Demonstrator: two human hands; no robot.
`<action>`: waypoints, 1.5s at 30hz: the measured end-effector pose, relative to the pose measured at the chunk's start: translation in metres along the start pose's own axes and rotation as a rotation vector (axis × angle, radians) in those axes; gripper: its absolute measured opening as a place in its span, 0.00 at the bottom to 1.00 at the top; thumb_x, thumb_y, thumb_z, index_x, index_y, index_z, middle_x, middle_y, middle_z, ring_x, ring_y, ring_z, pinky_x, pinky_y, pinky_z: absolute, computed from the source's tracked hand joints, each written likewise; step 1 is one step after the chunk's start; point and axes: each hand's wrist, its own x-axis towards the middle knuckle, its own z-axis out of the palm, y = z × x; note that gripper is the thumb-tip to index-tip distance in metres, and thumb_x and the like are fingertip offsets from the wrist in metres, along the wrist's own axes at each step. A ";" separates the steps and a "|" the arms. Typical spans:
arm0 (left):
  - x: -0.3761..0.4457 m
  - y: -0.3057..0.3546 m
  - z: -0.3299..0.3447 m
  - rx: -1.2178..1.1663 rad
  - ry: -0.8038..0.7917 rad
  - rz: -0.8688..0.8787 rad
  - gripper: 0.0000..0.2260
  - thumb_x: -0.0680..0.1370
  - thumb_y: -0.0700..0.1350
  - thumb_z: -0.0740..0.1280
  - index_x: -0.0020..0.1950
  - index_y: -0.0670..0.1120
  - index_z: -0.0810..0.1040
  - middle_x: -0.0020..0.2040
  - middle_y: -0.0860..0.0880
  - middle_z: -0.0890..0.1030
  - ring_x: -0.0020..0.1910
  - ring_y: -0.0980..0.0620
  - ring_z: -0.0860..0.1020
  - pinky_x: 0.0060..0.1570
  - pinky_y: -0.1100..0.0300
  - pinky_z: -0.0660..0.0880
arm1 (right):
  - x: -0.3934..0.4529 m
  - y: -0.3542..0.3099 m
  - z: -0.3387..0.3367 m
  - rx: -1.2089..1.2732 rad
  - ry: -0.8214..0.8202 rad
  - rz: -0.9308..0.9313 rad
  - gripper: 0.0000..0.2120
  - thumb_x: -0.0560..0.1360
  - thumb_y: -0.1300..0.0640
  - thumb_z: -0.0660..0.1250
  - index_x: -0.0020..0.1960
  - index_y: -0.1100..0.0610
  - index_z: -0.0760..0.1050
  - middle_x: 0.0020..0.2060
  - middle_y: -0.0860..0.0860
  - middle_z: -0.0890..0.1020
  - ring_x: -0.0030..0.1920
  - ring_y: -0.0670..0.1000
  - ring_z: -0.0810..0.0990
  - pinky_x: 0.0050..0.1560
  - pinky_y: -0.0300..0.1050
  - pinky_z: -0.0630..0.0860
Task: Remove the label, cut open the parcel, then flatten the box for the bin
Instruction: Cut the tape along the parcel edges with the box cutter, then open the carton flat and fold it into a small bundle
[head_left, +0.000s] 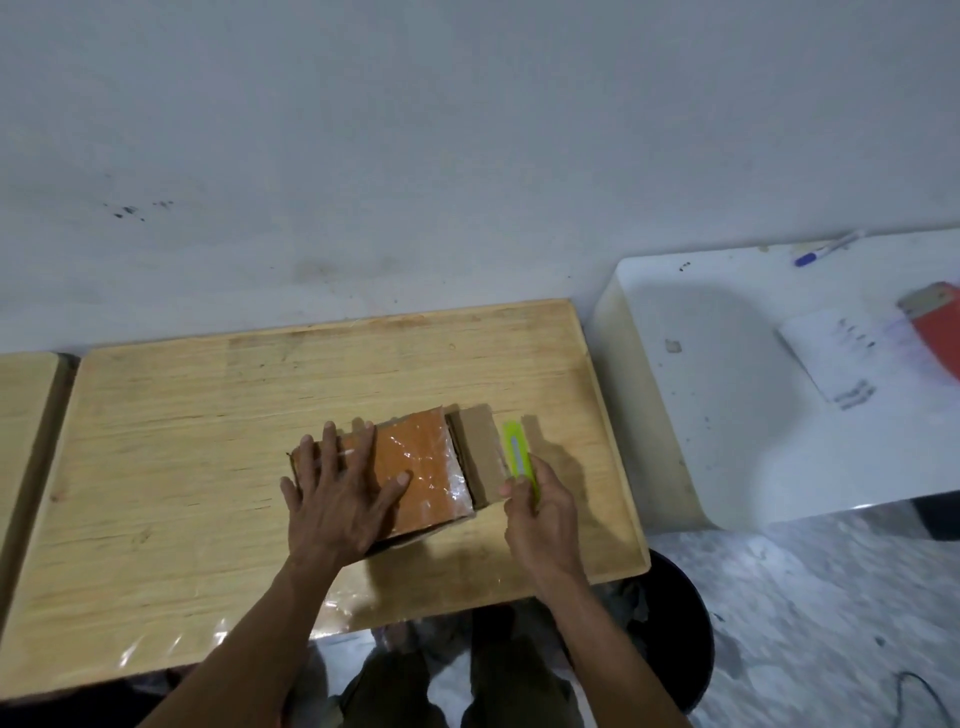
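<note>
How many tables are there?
3. The wooden table in the middle holds the parcel. A second wooden table shows at the left edge. A white table stands on the right. More may lie outside the view.

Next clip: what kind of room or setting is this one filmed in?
Probably a plain indoor workroom or makeshift packing spot, not a kitchen or shop. A bare wooden table stands against a scuffed white wall, a white side table holds papers and a pen, and a dark bin waits below.
</note>
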 end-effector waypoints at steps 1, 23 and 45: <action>0.000 -0.001 0.000 0.001 -0.001 0.003 0.42 0.69 0.80 0.45 0.78 0.66 0.37 0.82 0.48 0.38 0.80 0.41 0.37 0.74 0.29 0.47 | 0.004 0.004 0.000 0.014 -0.043 0.019 0.13 0.81 0.53 0.56 0.63 0.47 0.72 0.45 0.48 0.83 0.38 0.47 0.75 0.42 0.45 0.74; 0.017 -0.027 0.000 0.113 0.000 0.128 0.40 0.71 0.78 0.49 0.79 0.66 0.39 0.81 0.48 0.36 0.79 0.42 0.33 0.75 0.33 0.46 | 0.068 0.037 0.010 -0.466 0.215 0.094 0.06 0.77 0.57 0.69 0.45 0.59 0.79 0.43 0.56 0.82 0.47 0.58 0.81 0.41 0.41 0.65; -0.032 -0.074 -0.022 -0.402 0.020 0.072 0.36 0.77 0.72 0.47 0.81 0.61 0.42 0.83 0.56 0.46 0.81 0.55 0.46 0.77 0.37 0.46 | -0.006 -0.017 0.085 0.047 0.117 0.186 0.09 0.79 0.63 0.66 0.57 0.56 0.79 0.50 0.46 0.82 0.53 0.50 0.79 0.54 0.42 0.75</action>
